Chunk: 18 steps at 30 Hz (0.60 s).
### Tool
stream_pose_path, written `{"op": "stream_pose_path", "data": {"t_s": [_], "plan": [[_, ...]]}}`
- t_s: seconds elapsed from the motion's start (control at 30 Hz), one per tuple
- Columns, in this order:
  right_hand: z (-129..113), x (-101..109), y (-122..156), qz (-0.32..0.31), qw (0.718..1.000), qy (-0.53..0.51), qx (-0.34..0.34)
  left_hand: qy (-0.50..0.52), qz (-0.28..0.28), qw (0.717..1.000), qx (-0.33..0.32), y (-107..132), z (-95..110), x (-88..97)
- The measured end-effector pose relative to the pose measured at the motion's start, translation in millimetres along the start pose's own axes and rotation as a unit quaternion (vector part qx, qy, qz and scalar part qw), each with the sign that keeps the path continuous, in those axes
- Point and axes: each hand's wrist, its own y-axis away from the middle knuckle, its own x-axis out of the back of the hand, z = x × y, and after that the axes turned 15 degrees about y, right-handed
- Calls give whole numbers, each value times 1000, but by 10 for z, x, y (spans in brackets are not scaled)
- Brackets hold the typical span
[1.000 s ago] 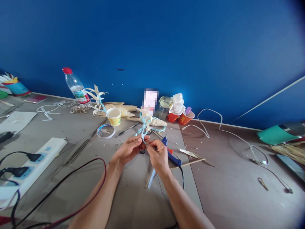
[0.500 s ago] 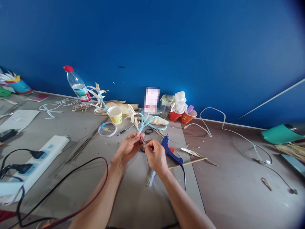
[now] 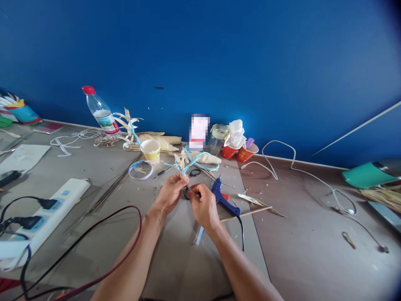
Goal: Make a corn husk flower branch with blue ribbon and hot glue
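Note:
My left hand [image 3: 171,193] is closed in a pinch around the lower stem of a husk flower [image 3: 180,162], which has pale dried petals and light-blue wrapped branches. My right hand [image 3: 205,205] is close beside it, thumb and fingers pressed together on a thin strip whose end is mostly hidden by the fingers. Black scissors handles [image 3: 194,172] lie on the table just beyond the hands. To the right of my right hand rests a blue glue gun [image 3: 224,198]. Another husk flower [image 3: 133,129] leans in a yellow paper cup [image 3: 151,150].
A roll of tape [image 3: 140,177] and a pen [image 3: 160,173] lie left of the hands. Further left are thin wires [image 3: 109,188] and a power strip [image 3: 53,213]. A bottle [image 3: 105,117], a jar [image 3: 218,138] and red cups [image 3: 247,153] line the blue wall.
The flower has turned and dipped in my left hand, its petals now lower and further right. My right fingers have shifted slightly, and less of the strip shows between the hands.

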Motion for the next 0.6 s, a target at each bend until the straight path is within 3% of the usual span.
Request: {"op": "stream_pose_path", "data": {"t_s": [0.27, 0.4, 0.47, 0.6], "plan": [[-22, -27, 16, 87, 994, -5, 64, -47, 26, 998, -23, -8, -40, -5], [-1, -8, -27, 47, 993, -94, -50, 19, -43, 998, 37, 27, 8, -22], [10, 11, -65, 23, 973, -200, -114, 78, -78, 991, 76, 44, 32, -22], [3, 46, -117, -46, 889, -416, -185, 129, -80, 985, 79, 41, 27, 12]]}}
